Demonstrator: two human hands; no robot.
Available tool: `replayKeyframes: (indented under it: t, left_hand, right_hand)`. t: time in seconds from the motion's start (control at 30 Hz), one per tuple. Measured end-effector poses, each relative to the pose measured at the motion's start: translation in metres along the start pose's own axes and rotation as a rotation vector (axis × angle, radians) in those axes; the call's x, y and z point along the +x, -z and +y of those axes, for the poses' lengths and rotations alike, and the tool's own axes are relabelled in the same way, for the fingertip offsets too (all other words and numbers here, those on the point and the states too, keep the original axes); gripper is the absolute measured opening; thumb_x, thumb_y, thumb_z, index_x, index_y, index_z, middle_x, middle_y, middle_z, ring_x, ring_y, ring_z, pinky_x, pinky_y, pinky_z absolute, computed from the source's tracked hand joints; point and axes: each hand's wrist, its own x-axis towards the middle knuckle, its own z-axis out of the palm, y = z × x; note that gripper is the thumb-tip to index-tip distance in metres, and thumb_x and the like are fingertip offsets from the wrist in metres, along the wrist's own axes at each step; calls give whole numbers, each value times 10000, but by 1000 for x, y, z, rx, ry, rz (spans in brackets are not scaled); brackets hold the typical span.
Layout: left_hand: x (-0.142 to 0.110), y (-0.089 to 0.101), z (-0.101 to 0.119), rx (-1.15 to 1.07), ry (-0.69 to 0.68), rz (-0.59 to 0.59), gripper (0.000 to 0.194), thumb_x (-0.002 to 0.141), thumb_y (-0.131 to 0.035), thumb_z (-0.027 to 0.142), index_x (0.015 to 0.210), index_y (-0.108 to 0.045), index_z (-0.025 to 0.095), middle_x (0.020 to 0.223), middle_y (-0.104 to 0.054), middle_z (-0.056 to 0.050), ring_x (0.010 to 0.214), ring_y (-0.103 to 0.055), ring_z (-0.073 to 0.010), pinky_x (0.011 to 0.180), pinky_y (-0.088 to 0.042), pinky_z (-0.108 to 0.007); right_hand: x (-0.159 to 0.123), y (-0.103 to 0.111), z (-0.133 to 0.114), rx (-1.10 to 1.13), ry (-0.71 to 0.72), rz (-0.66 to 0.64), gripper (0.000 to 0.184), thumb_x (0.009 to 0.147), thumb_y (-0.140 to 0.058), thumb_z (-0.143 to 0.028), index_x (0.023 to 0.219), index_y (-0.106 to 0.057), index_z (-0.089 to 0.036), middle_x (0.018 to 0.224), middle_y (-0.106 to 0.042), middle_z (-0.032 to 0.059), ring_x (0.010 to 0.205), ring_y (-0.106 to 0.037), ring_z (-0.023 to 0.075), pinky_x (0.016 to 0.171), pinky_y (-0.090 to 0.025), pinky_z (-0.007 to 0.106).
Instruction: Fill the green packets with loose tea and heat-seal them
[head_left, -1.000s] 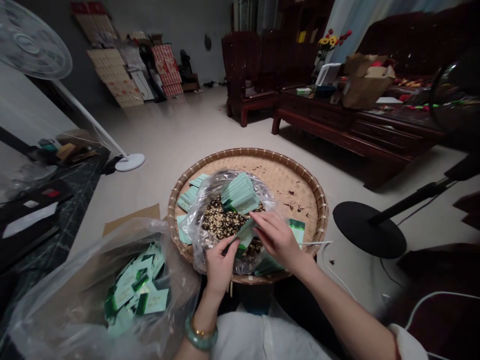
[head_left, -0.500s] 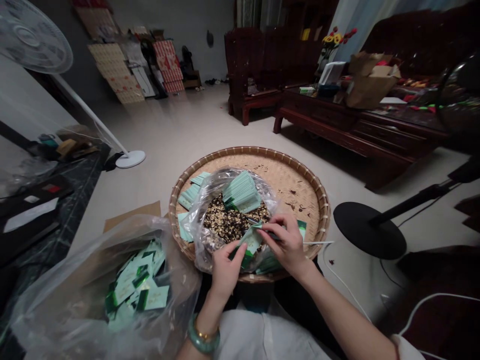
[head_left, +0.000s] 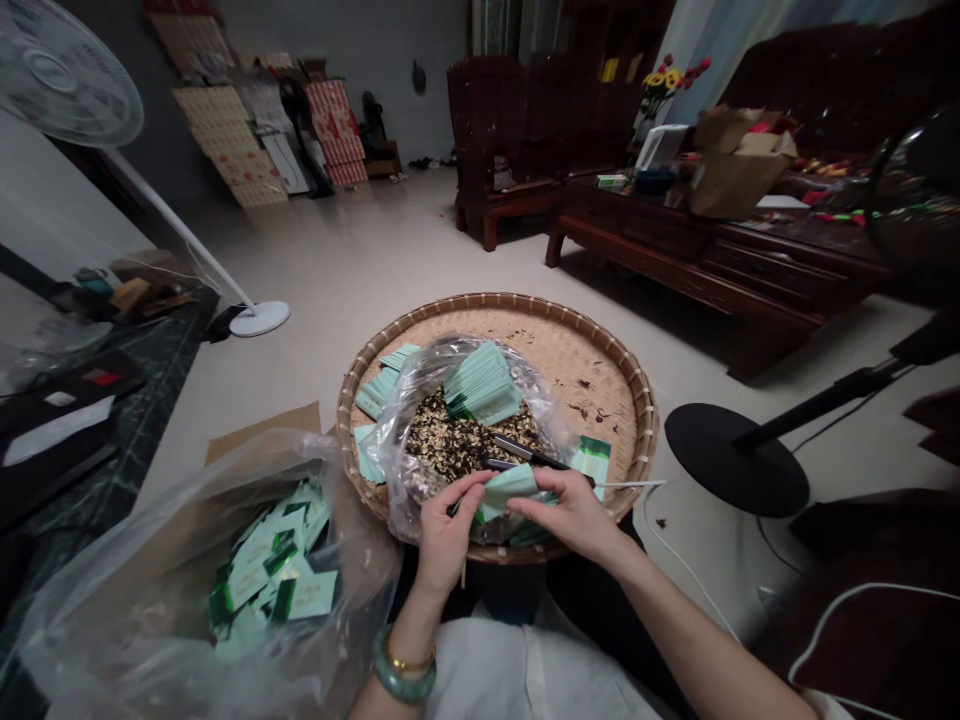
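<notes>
A pale green sachet (head_left: 510, 484) is pinched between my two hands above the near edge of a bamboo tray (head_left: 600, 330). My left hand (head_left: 448, 530) grips its left end, and my right hand (head_left: 574, 515) grips its right end. Just beyond them lies a black two-armed tool (head_left: 534, 455), with a white cord (head_left: 636, 484) running right from it. An open clear plastic bag (head_left: 401, 420) in the tray holds a dark and cream loose mix (head_left: 450, 440). On that mix rests a fanned stack of green sachets (head_left: 484, 382).
Left of the tray, a large plastic bag (head_left: 142, 580) contains several green sachets (head_left: 281, 560). More sachets (head_left: 377, 393) lie inside the tray's left rim, another (head_left: 592, 460) at its right. Fan bases stand left (head_left: 259, 318) and right (head_left: 739, 460). A dark wooden table (head_left: 675, 240) stands beyond.
The sachet has turned from slanting to nearly level, closer to me. My right hand has shifted its hold from the top corner to the right end, uncovering the black tool.
</notes>
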Motion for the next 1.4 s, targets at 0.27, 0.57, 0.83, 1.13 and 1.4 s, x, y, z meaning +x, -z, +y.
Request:
replayKeyframes:
  t: [0.27,0.57,0.83,1.13,1.4]
  left_hand:
    - [-3,-1,-3,-5,-22,-46,444,862,-506,417,1211,-582,153,992,-723,-112,961,-656,-216,909,-486,-361]
    - [-1,1,2,786,-737,23,446,768,-649,275,1205,-575,233,1253,-594,-105,1127,-501,-284,971,-390,-479]
    - [-4,-5,3,1070,-716,-39,534,765,-606,174,1288,-505,207,1251,-600,-99,1132,-458,-338,902,-321,-482]
    - [9,-1,-2,829,-688,106,433,721,-634,149,1150,-582,180,1056,-672,-92,924,-525,-254,838,-446,-407]
    - [12,11,-8,694,-530,246,418,708,-647,226,1117,-577,180,969,-610,-79,890,-581,-223,776,-505,-369]
  right_hand:
    - [-1,-4,1,442,-231,-282,381,751,-643,-467,959,-673,-150,837,-678,34,683,-597,125,632,-550,261]
    - [7,9,5,242,-201,-157,452,833,-493,-555,909,-696,-158,818,-687,48,776,-619,180,779,-525,360]
    - [14,4,3,115,-104,-168,451,842,-467,-550,746,-655,-152,742,-655,26,724,-592,170,744,-504,330]
    - [34,34,3,-94,-2,186,235,860,-498,-323,940,-655,-167,900,-693,70,816,-653,193,656,-547,294]
    - [80,50,33,-942,165,-184,543,656,-522,31,1144,-621,-187,1156,-603,106,1090,-542,257,930,-430,363]
